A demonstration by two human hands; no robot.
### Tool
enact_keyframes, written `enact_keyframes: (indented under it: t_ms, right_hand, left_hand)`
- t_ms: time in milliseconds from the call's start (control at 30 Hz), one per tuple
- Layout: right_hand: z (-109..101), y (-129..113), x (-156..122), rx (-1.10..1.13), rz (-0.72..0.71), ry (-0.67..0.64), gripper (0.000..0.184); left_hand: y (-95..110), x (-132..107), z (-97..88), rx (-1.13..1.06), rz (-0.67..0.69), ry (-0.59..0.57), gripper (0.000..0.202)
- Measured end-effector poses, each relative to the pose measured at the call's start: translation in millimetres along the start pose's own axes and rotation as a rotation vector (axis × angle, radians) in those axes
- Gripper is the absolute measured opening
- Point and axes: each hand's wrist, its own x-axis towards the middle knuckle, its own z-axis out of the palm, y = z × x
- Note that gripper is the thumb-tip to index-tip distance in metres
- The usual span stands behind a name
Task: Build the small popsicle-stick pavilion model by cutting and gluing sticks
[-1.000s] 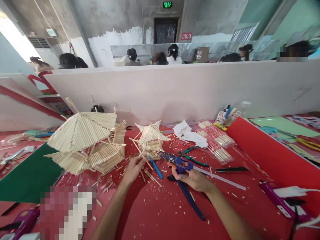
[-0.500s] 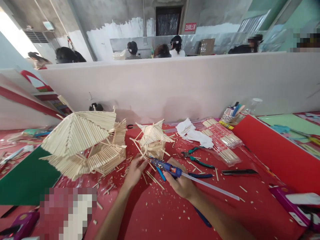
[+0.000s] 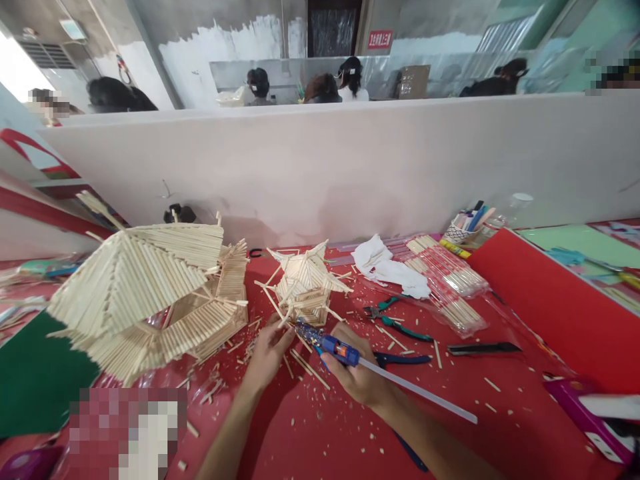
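My right hand [image 3: 357, 367] is wrapped around a blue hot glue gun [image 3: 341, 351], with a long translucent glue stick [image 3: 417, 389] sticking out of its back. The gun's nozzle end meets the front left corner of a small pavilion model [image 3: 303, 280] built from wooden sticks. At that same corner, the fingers of my left hand [image 3: 270, 350] pinch a projecting part of the model; the exact grip is partly hidden. To the left stands a bigger stick-built model [image 3: 145, 273] with a sloped, slatted roof. Several loose sticks [image 3: 310, 370] lie below the small pavilion.
Green-handled cutters [image 3: 400, 320], a black craft knife [image 3: 484, 349], a crumpled white cloth [image 3: 387, 267] and packs of sticks [image 3: 450, 283] lie on the right. Blue-handled pliers [image 3: 405, 359] rest under my right hand. A pale partition [image 3: 325, 167] closes off the back, people beyond it.
The camera view has shifted slightly. Both hands stay at the small pavilion's front left corner, the glue gun's nozzle still against it. Nothing has been let go.
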Motion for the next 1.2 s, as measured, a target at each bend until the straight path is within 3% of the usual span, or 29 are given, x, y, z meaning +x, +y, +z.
enact_keyframes:
  t_ms: [467, 800, 967, 1200]
  right_hand:
    - [1, 2, 0, 0.018, 0.056, -0.017, 0.03]
    - [-12, -4, 3, 0.162, 0.036, -0.096, 0.017]
    - [-28, 4, -7, -0.064, -0.063, -0.059, 0.009]
    - [-52, 13, -20, -0.413, -0.225, -0.079, 0.014]
  left_hand:
    - [-5, 1, -1.8, -0.016, -0.068, 0.032, 0.035]
    - [-2, 1, -2.4, -0.018, -0.06, 0.033, 0.032]
    - [-10, 0, -4.0, 0.01, -0.084, 0.068, 0.035]
    - [-17, 1, -5.5, 0.039, -0.071, 0.078, 0.036]
